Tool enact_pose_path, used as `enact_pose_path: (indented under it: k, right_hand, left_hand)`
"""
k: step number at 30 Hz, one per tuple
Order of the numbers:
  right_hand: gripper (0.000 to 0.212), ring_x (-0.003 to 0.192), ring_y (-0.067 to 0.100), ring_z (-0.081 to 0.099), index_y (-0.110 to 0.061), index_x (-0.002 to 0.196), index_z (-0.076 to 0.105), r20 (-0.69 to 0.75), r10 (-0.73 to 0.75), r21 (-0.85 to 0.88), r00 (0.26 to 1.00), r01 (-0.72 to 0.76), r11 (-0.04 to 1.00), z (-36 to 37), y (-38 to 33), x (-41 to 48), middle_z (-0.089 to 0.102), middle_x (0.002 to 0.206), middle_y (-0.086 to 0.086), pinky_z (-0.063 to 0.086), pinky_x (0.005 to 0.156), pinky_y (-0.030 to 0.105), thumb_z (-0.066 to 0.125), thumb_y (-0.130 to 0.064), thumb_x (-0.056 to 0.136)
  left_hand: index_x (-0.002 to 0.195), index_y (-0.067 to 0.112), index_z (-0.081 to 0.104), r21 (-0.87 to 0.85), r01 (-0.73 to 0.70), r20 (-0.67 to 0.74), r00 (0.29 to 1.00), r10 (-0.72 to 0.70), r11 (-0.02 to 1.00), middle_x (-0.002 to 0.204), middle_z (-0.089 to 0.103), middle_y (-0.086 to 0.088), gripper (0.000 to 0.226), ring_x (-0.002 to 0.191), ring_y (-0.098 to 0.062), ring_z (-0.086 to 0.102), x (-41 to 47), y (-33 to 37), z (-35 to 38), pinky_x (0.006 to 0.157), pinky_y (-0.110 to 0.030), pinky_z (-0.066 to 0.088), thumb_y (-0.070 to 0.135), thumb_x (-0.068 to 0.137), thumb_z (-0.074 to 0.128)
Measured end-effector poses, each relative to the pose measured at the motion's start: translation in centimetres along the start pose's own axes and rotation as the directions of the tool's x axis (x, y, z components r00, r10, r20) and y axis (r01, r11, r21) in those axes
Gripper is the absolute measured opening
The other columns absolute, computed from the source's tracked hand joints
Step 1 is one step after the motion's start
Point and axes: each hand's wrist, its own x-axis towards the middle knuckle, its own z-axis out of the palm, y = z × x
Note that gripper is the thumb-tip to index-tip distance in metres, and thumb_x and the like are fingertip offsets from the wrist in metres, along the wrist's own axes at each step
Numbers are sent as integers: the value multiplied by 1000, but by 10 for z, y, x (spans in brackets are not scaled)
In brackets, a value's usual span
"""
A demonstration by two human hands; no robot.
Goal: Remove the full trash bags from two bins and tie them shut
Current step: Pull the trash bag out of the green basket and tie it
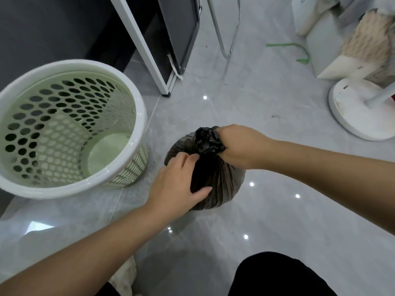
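Hands both on the black trash bag (226,186): right hand (237,144) clenched round the twisted, gathered neck at the top, left hand (179,180) gripping a fold of plastic on the near side just below, thumb under, fingers curled over. Bag round and full, resting on the grey tiled floor (288,221), mid-floor. Just to its left, upright, a pale green perforated bin (140,107) with white rim, bare bottom showing. Farther off, toward the floor's far right, a round white stand base (352,112); chrome chair legs (226,43) and a green strip (301,52) near the far edge.
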Motion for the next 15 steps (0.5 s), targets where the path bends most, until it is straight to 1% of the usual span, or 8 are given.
enact_pose_path:
  k: [2,4,6,8,10,12,14,15]
  right_hand:
    - [17,80,32,60,-7,89,56,10,18,-38,1000,-17,999,0,0,2,63,90,10,51,69,37,44,-19,88]
    - [17,80,31,58,-6,90,55,12,5,-61,1000,-4,998,0,-1,3,62,87,7,49,68,36,45,-20,88]
    - [16,77,26,53,-4,93,53,6,-19,-38,1000,20,999,-2,-2,2,50,80,-1,41,60,33,45,-17,87]
    - [16,77,21,45,-3,98,51,-14,-47,0,999,47,999,-4,-3,1,39,79,-4,32,55,32,46,-14,88]
    - [20,83,16,41,-3,104,52,-50,-71,14,996,72,997,-6,-1,0,40,92,-3,30,62,30,47,-16,90]
    - [25,94,15,43,-3,109,54,-68,-93,37,993,96,995,-8,0,0,44,107,-1,36,72,29,48,-18,90]
    - [28,105,18,46,-3,113,53,-66,-89,91,994,95,991,-8,0,2,48,116,1,42,84,33,51,-15,89]
    - [28,107,19,47,-4,114,53,-68,-89,119,994,96,988,-7,0,3,50,116,2,43,87,35,52,-14,88]
  left_hand:
    - [122,11,47,63,37,-24,999,-36,997,113,49,-6,59,97,-26,56,8,-1,4,71,-37,49,38,75,70]
    - [110,11,49,60,58,-95,994,-52,996,106,50,-8,40,87,-29,57,17,-3,4,60,-34,41,16,75,68]
    - [103,13,48,30,93,-159,983,-87,995,101,49,-8,33,83,-30,55,24,-8,1,58,-35,39,4,75,63]
    - [96,16,45,17,117,-225,968,-110,993,94,48,-6,30,81,-28,52,27,-9,-3,61,-36,41,2,75,62]
    - [87,19,41,-61,161,-242,955,-172,985,83,47,1,23,74,-25,51,29,-6,-8,60,-33,35,6,81,59]
    - [85,23,38,-189,185,-170,961,-218,964,78,48,6,17,71,-21,51,28,-3,-11,60,-30,34,19,88,55]
    - [88,27,38,-221,122,-120,981,-151,968,84,44,10,18,78,-14,49,24,0,-11,64,-29,35,39,86,52]
    - [92,27,40,-196,96,-91,989,-115,976,89,41,12,26,83,-12,46,21,0,-11,68,-29,36,49,82,50]
